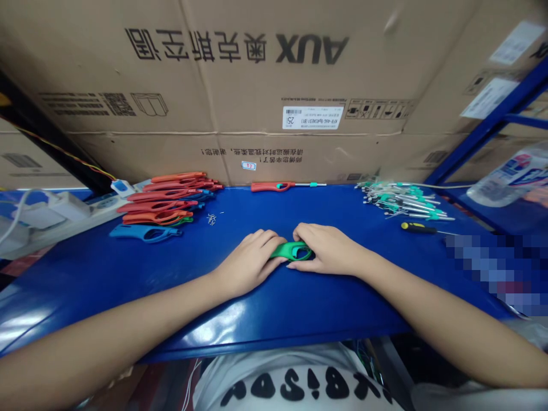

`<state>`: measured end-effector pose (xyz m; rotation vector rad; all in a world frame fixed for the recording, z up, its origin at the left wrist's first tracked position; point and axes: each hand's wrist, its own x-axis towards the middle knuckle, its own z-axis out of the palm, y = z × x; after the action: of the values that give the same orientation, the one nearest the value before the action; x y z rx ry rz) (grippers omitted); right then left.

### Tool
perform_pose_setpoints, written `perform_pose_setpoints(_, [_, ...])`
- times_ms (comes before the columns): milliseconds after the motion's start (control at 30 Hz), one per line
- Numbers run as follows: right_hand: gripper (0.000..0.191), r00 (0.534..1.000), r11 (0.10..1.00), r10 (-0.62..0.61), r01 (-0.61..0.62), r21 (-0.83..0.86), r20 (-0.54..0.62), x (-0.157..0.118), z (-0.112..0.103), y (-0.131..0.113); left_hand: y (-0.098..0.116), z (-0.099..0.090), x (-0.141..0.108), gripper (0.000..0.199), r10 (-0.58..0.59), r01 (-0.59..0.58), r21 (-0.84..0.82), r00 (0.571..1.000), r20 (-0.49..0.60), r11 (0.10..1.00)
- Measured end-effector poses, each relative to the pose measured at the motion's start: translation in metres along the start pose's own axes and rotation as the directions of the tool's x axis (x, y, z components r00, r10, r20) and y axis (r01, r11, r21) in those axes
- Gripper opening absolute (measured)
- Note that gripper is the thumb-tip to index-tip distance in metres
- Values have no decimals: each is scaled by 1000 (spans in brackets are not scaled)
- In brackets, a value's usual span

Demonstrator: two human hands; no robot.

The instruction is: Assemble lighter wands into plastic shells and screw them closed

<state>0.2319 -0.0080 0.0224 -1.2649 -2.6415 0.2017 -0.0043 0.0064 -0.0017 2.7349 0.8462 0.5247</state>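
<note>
A green plastic lighter-shaped body [287, 250] with an oval opening lies across the middle, gripped from both sides. My left hand [252, 261] is closed round its left end, and my right hand [325, 249] pinches the end with the opening. A teal piece shows inside that opening. Behind the hands lies a red lighter body [270, 186] with a metal rod pointing right. Red and orange handles [160, 195] are stacked at the left, with a blue handle [145, 233] in front. Tiny screws [211, 219] lie near them.
Metal rods with teal parts [402, 200] are piled at the right back, above a yellow and black screwdriver [419, 228]. A large cardboard box [257, 80] stands behind the blue table [257, 319]. A power strip [105, 206] runs along the left; a plastic bottle [507, 177] is right.
</note>
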Motion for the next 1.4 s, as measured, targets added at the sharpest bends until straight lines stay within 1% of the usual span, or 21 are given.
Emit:
perform_pose_setpoints(67, [45,999,998,39,-38,48,-12,0,2,9,-2,2,1,27,-25,23,-63,999,-29,998])
perform_pose_setpoints(133, [43,998,991,55,-50,121,-40,2,6,17,-5,2,2,26,-36,28,-123,997,-62,992])
perform_pose_setpoints(200, [33,993,966,55,-26,256,-106,4,11,23,-7,2,3,25,-36,20,-174,995,-91,985])
perform_pose_setpoints(267, [19,980,925,76,-1,380,-183,7,14,26,-9,1,4,24,-37,12,-216,993,-109,976])
perform_pose_setpoints(333, [11,970,901,104,3,433,-222,8,15,27,-9,-1,4,25,-39,10,-253,993,-109,967])
perform_pose_setpoints(400, [10,971,899,100,6,438,-217,7,13,28,-9,-1,4,25,-39,12,-283,995,-89,959])
perform_pose_setpoints(467, [15,978,894,78,16,449,-192,6,9,28,-10,0,3,26,-55,28,-311,995,-79,950])
perform_pose_setpoints(533, [23,986,890,55,23,455,-157,4,6,28,-12,2,2,27,-97,61,-343,991,-89,938])
perform_pose_setpoints(633, [23,993,903,6,46,426,-120,3,3,28,-15,5,1,27,-167,105,-411,979,-117,906])
perform_pose_setpoints(733, [20,993,943,-15,53,327,-117,3,1,28,-17,7,3,26,-227,92,-521,953,-203,849])
perform_pose_setpoints(833, [19,994,978,4,19,209,-109,1,0,28,-17,6,5,25,-308,47,-610,892,-330,791])
perform_pose_setpoints(867, [19,994,984,10,9,180,-105,1,0,28,-17,5,5,26,-323,50,-608,879,-349,793])
perform_pose_setpoints(900, [19,995,988,14,2,154,-100,0,0,28,-16,3,5,28,-329,69,-585,877,-351,808])
perform_pose_setpoints(933, [20,995,992,14,-1,129,-95,0,0,28,-16,1,5,30,-318,94,-542,887,-336,835])
perform_pose_setpoints(1033, [23,997,998,-6,11,60,-71,-1,-1,27,-13,-4,4,37,-238,149,-353,945,-224,924])
perform_pose_setpoints(1067, [24,998,999,-12,15,43,-64,-1,-1,27,-12,-5,4,37,-219,157,-297,957,-190,942])
perform_pose_setpoints(1133, [25,998,999,-18,20,25,-56,-1,-2,26,-12,-5,4,30,-212,178,-226,968,-133,958])
perform_pose_setpoints(1233, [26,998,999,-21,22,29,-58,-2,-5,26,-16,-3,6,22,-222,197,-210,970,-102,958])
perform_pose_setpoints(1333, [28,997,999,-12,15,37,-80,-4,-8,26,-19,-1,6,23,-196,164,-242,974,-115,956])
perform_pose_setpoints(1400, [29,995,998,-1,6,56,-100,-4,-9,26,-21,-1,6,22,-162,133,-241,981,-104,961])
